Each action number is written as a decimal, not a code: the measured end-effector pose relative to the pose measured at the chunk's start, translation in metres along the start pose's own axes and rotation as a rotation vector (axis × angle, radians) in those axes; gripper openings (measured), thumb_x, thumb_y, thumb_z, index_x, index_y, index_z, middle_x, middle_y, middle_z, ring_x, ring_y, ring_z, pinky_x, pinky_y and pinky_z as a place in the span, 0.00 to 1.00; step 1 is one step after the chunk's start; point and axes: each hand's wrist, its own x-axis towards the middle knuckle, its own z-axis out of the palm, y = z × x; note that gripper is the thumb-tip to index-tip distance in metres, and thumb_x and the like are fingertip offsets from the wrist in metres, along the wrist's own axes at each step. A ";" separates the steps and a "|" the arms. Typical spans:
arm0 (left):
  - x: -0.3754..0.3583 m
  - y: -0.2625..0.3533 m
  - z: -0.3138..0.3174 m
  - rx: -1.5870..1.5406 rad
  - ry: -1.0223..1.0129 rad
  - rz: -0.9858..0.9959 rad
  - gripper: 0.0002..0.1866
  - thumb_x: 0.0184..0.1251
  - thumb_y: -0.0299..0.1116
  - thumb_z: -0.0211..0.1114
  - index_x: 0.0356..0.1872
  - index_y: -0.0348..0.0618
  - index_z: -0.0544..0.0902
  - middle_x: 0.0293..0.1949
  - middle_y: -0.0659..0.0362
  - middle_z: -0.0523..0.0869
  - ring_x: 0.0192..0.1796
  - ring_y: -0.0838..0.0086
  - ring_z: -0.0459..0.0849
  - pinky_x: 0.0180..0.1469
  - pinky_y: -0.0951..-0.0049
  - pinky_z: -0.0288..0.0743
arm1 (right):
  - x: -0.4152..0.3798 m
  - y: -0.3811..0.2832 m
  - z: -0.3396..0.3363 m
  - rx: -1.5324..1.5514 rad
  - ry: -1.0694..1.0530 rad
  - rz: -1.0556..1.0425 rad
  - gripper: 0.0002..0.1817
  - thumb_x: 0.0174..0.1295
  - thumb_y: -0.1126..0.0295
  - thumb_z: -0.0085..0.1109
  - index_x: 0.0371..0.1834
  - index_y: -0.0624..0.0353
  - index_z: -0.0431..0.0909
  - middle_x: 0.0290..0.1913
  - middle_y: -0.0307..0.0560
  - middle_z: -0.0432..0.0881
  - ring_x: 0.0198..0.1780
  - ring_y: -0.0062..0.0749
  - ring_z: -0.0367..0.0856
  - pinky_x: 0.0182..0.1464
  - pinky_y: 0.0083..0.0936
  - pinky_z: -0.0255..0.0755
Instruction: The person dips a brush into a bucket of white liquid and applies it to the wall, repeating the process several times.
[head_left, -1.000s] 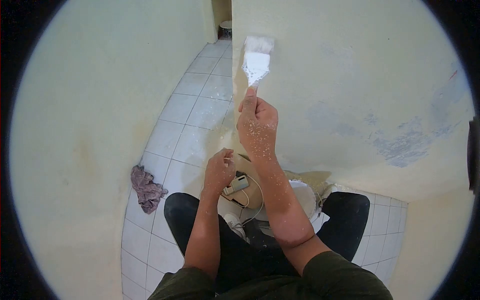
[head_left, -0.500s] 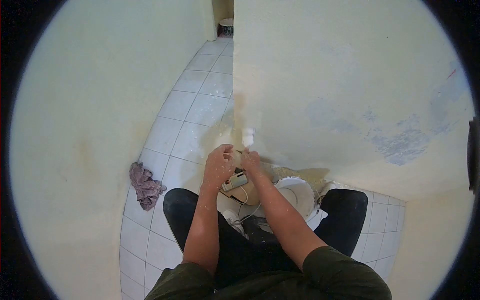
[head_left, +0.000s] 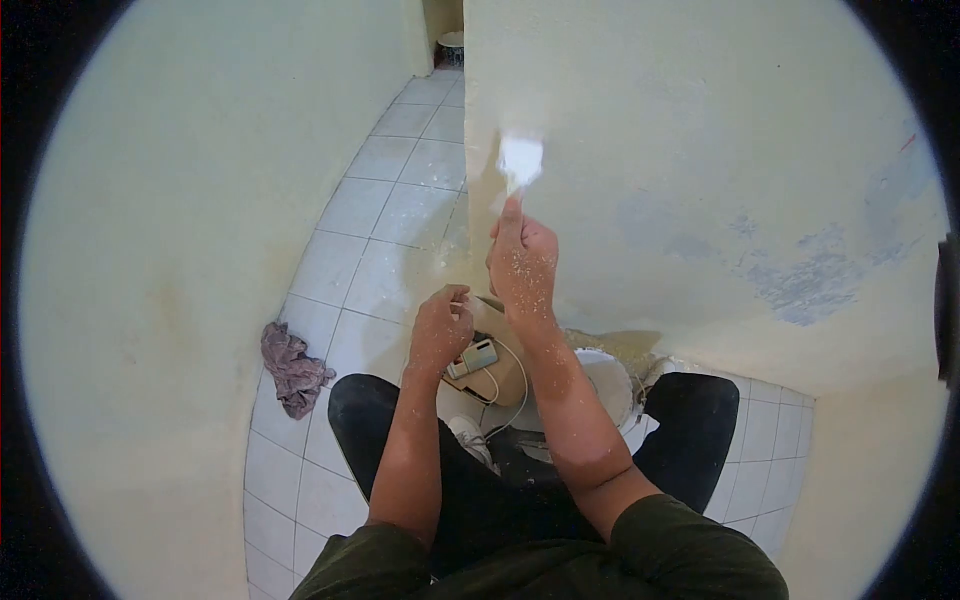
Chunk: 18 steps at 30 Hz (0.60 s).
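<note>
My right hand (head_left: 524, 268) is closed around the handle of a putty knife (head_left: 520, 160), thumb along it pointing upward. Its bright white blade is against or very close to the wall (head_left: 650, 120), near the wall's corner edge; slight blur hides the exact contact. Lower and to the left, my left hand (head_left: 440, 325) has its fingers curled inward, and what they hold, if anything, I cannot make out. White specks cover both hands and forearms. Just below the left hand, a small pale device (head_left: 473, 358) with a white cable rests on a tan surface (head_left: 508, 378).
A white bucket (head_left: 600, 385) with smeared walls stands between my right forearm and right knee. A crumpled mauve rag (head_left: 292, 368) lies on the tiled floor (head_left: 385, 240) at left. Bluish-grey patches (head_left: 810, 280) mark the wall. Another bucket (head_left: 452, 47) is at the far doorway.
My right hand has moved up the wall, away from the left hand, and the white blade is higher with it. My left hand has stayed almost in place.
</note>
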 end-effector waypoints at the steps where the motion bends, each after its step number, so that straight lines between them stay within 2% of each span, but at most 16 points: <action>1: -0.001 0.001 -0.001 -0.002 0.002 0.013 0.19 0.57 0.23 0.58 0.52 0.34 0.81 0.44 0.45 0.87 0.45 0.58 0.88 0.49 0.63 0.80 | -0.001 -0.012 0.000 -0.036 0.028 -0.106 0.27 0.77 0.52 0.44 0.22 0.59 0.72 0.13 0.34 0.66 0.13 0.19 0.60 0.17 0.26 0.55; 3: -0.001 0.005 -0.004 0.007 -0.007 -0.007 0.19 0.58 0.23 0.58 0.52 0.34 0.81 0.45 0.46 0.88 0.45 0.59 0.88 0.50 0.63 0.80 | -0.002 -0.030 0.000 -0.109 0.084 -0.322 0.28 0.77 0.51 0.43 0.21 0.59 0.72 0.13 0.34 0.65 0.15 0.18 0.60 0.20 0.25 0.56; 6: 0.001 0.009 -0.004 0.020 -0.021 -0.070 0.19 0.58 0.23 0.58 0.53 0.36 0.81 0.45 0.47 0.88 0.46 0.59 0.88 0.51 0.65 0.80 | 0.012 0.004 -0.002 -0.152 0.075 -0.165 0.30 0.77 0.52 0.44 0.20 0.64 0.71 0.13 0.43 0.66 0.18 0.27 0.62 0.25 0.31 0.61; 9: 0.002 0.007 -0.001 0.016 -0.007 -0.056 0.20 0.57 0.23 0.57 0.52 0.35 0.81 0.44 0.45 0.87 0.44 0.58 0.88 0.50 0.63 0.80 | 0.016 0.065 -0.011 -0.387 0.056 -0.221 0.27 0.76 0.56 0.44 0.26 0.70 0.72 0.20 0.62 0.74 0.23 0.58 0.67 0.31 0.46 0.64; 12: 0.000 0.007 0.000 0.020 -0.012 -0.052 0.20 0.57 0.23 0.57 0.53 0.35 0.81 0.44 0.46 0.87 0.44 0.58 0.88 0.49 0.63 0.80 | 0.005 0.130 -0.019 -0.430 0.008 -0.058 0.26 0.75 0.56 0.45 0.30 0.72 0.76 0.28 0.68 0.80 0.31 0.70 0.73 0.35 0.50 0.67; 15: 0.001 0.007 -0.002 0.007 -0.023 -0.042 0.19 0.58 0.23 0.58 0.53 0.35 0.81 0.44 0.46 0.87 0.44 0.58 0.88 0.49 0.64 0.80 | -0.003 0.204 -0.033 -0.555 -0.053 0.127 0.25 0.74 0.55 0.47 0.35 0.71 0.80 0.34 0.71 0.82 0.39 0.70 0.79 0.41 0.52 0.70; 18: 0.000 0.005 -0.001 0.007 -0.025 -0.045 0.19 0.58 0.23 0.58 0.52 0.35 0.81 0.44 0.46 0.87 0.43 0.58 0.88 0.48 0.64 0.80 | -0.016 0.263 -0.043 -0.585 -0.019 0.269 0.33 0.76 0.52 0.42 0.25 0.75 0.76 0.24 0.67 0.80 0.30 0.60 0.83 0.38 0.48 0.73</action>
